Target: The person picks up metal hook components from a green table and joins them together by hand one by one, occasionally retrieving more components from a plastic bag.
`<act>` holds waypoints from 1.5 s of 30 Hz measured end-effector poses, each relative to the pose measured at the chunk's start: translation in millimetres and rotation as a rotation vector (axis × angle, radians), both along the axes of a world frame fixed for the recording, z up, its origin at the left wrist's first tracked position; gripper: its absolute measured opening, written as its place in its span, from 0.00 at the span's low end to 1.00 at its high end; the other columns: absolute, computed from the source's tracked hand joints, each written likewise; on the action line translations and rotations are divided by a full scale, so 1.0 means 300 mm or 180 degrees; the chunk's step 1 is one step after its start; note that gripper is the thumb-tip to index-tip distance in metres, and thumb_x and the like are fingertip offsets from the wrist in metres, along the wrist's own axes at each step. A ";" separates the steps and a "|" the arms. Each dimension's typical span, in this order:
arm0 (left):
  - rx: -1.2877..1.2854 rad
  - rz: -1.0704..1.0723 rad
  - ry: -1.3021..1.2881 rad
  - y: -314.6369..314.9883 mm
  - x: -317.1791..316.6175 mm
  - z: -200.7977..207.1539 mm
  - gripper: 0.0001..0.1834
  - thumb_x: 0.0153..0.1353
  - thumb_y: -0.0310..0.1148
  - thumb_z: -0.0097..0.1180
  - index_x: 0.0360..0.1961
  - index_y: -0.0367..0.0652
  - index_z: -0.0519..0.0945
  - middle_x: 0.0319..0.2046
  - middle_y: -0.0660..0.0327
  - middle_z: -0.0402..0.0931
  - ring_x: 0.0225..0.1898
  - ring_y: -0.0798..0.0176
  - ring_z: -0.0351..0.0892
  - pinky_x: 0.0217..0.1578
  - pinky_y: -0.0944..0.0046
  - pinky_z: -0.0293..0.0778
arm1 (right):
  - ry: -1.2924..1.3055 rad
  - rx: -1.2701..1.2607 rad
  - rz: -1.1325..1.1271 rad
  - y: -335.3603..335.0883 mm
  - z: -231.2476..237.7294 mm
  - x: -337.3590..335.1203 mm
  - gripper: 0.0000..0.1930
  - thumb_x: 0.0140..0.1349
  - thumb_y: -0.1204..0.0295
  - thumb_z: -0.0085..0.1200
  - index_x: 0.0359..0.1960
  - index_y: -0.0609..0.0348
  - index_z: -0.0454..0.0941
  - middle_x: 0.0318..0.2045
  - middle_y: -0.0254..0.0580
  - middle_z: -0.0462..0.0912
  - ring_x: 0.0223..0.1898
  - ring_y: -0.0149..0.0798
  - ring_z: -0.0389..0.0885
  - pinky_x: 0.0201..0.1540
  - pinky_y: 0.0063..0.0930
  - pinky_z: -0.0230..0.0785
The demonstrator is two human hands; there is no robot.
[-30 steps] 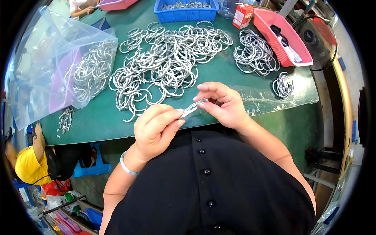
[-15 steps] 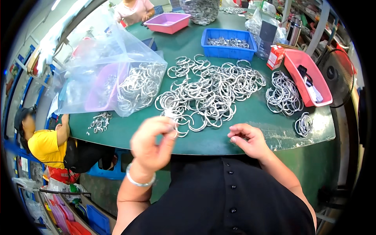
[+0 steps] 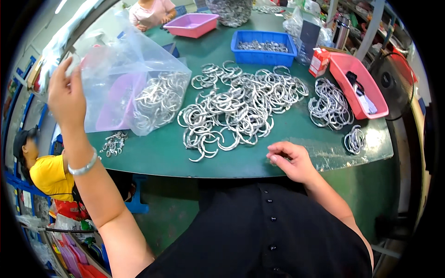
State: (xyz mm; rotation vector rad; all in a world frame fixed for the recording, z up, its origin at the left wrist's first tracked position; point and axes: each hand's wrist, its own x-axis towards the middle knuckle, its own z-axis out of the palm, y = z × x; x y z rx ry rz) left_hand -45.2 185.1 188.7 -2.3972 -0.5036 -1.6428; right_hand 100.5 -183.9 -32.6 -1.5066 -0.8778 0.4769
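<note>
My left hand [image 3: 68, 95], with a bangle [image 3: 83, 165] on its wrist, is raised at the far left by the upper edge of a clear plastic bag [image 3: 157, 62]. Its fingers are bent, with what looks like a fold of the bag between them and the thumb. Metal rings and a purple tray [image 3: 113, 104] show through the plastic. Above the table's near edge hovers my right hand [image 3: 293, 161], empty, fingers loosely curved and apart from the thumb. A large heap of open silver metal rings [image 3: 245, 102] lies in front of me.
Smaller ring piles [image 3: 330, 104] lie on the right beside a pink tray [image 3: 366, 88] and a fan [image 3: 394, 83]. Beyond the heap stands a blue bin [image 3: 264, 58] of small metal parts. Tiny parts [image 3: 113, 143] lie at left. A person in yellow [image 3: 51, 176] sits at left.
My left hand has swung from the near side of the ring heap up and left to the bag's edge. My right hand stays almost where it was. The view has shifted slightly.
</note>
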 end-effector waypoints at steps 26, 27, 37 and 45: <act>-0.5018 -0.2423 0.1351 -0.520 0.139 -0.749 0.07 0.56 0.29 0.50 0.33 0.38 0.76 0.23 0.67 0.74 0.21 0.77 0.69 0.24 0.77 0.63 | -0.2799 -0.0890 -0.0412 0.160 -0.077 0.073 0.04 0.51 0.72 0.50 0.28 0.58 0.71 0.22 0.41 0.71 0.26 0.44 0.73 0.28 0.35 0.67; -0.5027 -0.2425 0.1356 -0.520 0.142 -0.751 0.07 0.56 0.29 0.50 0.33 0.38 0.76 0.23 0.67 0.74 0.21 0.77 0.69 0.24 0.77 0.63 | -0.2815 -0.0812 -0.0424 0.157 -0.080 0.073 0.04 0.51 0.72 0.49 0.28 0.58 0.71 0.22 0.41 0.71 0.26 0.44 0.73 0.28 0.35 0.67; -0.5373 -0.2452 0.1267 -0.509 0.167 -0.755 0.09 0.57 0.33 0.48 0.34 0.38 0.76 0.22 0.66 0.74 0.20 0.76 0.69 0.22 0.77 0.62 | -0.3409 -0.0501 -0.0191 0.168 -0.087 0.076 0.09 0.48 0.75 0.47 0.32 0.63 0.70 0.25 0.42 0.71 0.29 0.42 0.73 0.30 0.32 0.68; -0.6076 -0.2285 0.1742 -0.497 0.245 -0.730 0.11 0.57 0.35 0.48 0.30 0.39 0.75 0.18 0.65 0.73 0.15 0.75 0.69 0.15 0.78 0.60 | -0.4027 -0.0682 0.0127 0.141 -0.083 0.094 0.11 0.42 0.74 0.47 0.30 0.60 0.71 0.23 0.37 0.69 0.27 0.36 0.71 0.29 0.26 0.67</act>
